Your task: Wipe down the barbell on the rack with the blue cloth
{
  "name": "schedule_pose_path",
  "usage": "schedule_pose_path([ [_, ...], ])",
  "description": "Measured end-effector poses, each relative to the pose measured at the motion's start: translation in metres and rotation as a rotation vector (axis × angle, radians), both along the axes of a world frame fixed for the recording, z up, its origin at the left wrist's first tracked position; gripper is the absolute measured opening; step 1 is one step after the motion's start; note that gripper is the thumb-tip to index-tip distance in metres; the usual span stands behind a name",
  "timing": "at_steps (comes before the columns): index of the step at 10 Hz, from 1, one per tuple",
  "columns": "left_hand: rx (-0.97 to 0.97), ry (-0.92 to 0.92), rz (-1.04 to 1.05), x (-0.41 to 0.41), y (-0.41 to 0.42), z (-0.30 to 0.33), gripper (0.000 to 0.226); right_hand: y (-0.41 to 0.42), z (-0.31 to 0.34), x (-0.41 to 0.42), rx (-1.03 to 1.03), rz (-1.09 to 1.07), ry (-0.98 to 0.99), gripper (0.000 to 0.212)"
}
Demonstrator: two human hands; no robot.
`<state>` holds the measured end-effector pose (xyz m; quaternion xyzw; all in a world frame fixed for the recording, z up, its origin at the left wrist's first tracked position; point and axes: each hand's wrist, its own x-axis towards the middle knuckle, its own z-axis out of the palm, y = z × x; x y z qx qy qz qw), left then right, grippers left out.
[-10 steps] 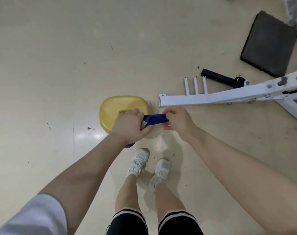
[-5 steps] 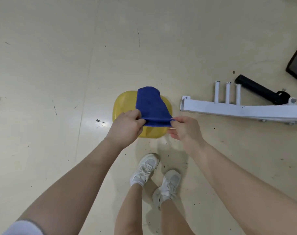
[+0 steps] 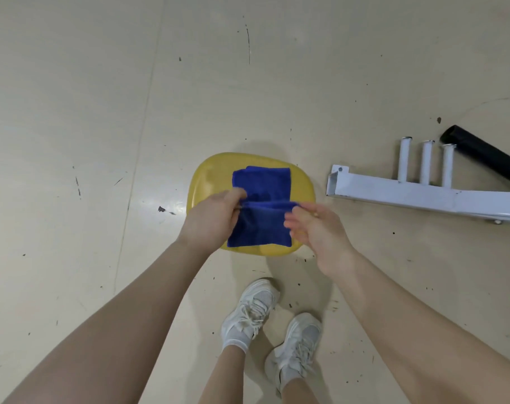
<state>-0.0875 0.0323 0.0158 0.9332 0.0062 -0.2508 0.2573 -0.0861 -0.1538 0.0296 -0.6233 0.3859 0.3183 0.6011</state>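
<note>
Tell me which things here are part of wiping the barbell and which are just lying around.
Part of the job:
- blue cloth
- left hand, pinching the cloth
- right hand, fingers open at the cloth's edge

Just lying about:
- yellow stool
- white metal frame
- black tube

No barbell is in view.

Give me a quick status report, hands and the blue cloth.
Left hand pinching the blue cloth at its fold, above the yellow stool. Right hand open beside it, fingers loose. Barbell not in view; nothing blocking.

Blue cloth (image 3: 261, 211) above yellow stool (image 3: 301, 185)
</note>
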Motion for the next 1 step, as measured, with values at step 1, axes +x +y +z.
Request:
schedule_pose_path([
  [1,0.081,-0.028,0.104,0.0103,-0.0020,0.0004,0.050,-0.0033,-0.0026,0.0154,-0.022,-0.011,-0.042,0.053],
])
